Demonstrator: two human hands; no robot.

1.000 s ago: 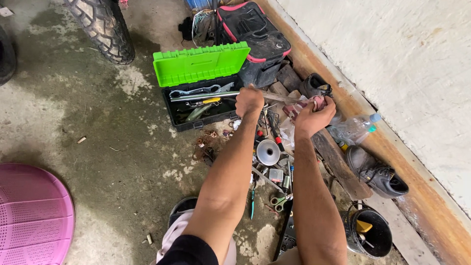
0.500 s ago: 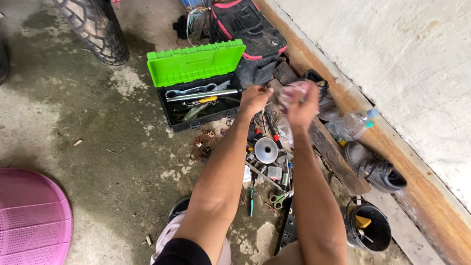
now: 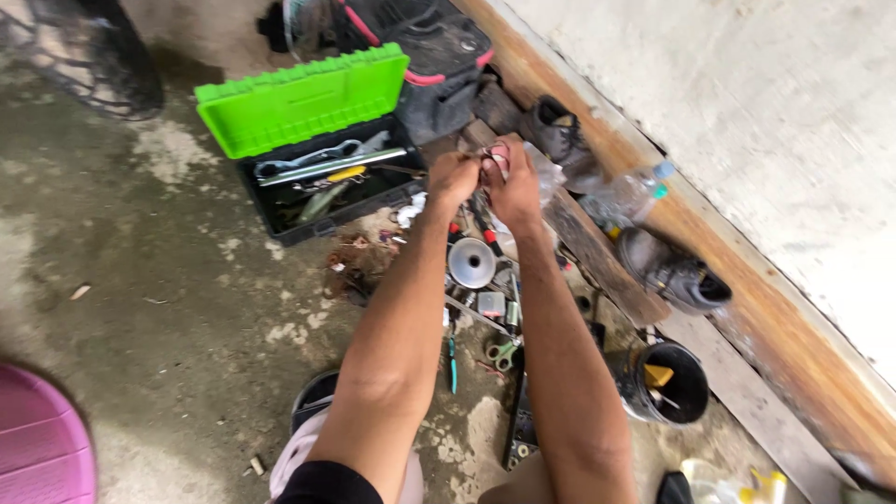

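Right now your two hands meet well out in front of you, above the scatter of tools on the concrete floor (image 3: pixel 168 308). Your left hand (image 3: pixel 452 177) and right hand (image 3: pixel 515 187) are pressed close together, both curled onto a small reddish piece (image 3: pixel 495 161) pinched between them; it is blurred and mostly covered, so its kind cannot be told, and neither can its long axis. Both hands sit equally near it, the left closing on it from the toolbox side and the right from the wall side. The open green toolbox (image 3: pixel 299 103) lies just to the left of your left hand, lid tipped back, wrenches showing in its black tray. Directly below your hands, nearer your body, a shiny metal funnel (image 3: pixel 472 262) rests on the floor between your forearms. To the right of your right hand a wooden plank (image 3: pixel 597 257) runs away along the wall, with a clear plastic bottle (image 3: pixel 630 194) just beyond it. A black bucket (image 3: pixel 665 381) stands beside your right elbow, well apart from the hands.
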